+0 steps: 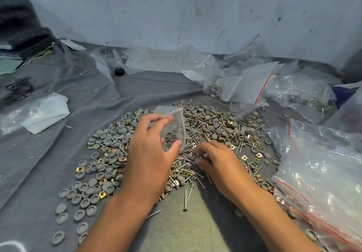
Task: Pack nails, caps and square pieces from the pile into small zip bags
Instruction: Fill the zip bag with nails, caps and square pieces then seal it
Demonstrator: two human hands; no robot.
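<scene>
Nearest us, our right hand (213, 158) curls its fingers into the pile (215, 130), pinching what look like caps. Just left and beyond, our left hand (150, 146) grips the small zip bag (174, 126), its mouth facing the right hand.

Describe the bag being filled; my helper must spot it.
Start at the pile on the grey cloth. Above its middle, the left hand grips a small clear bag. Unlike the bags lying around, it is held up, with caps inside.
</scene>
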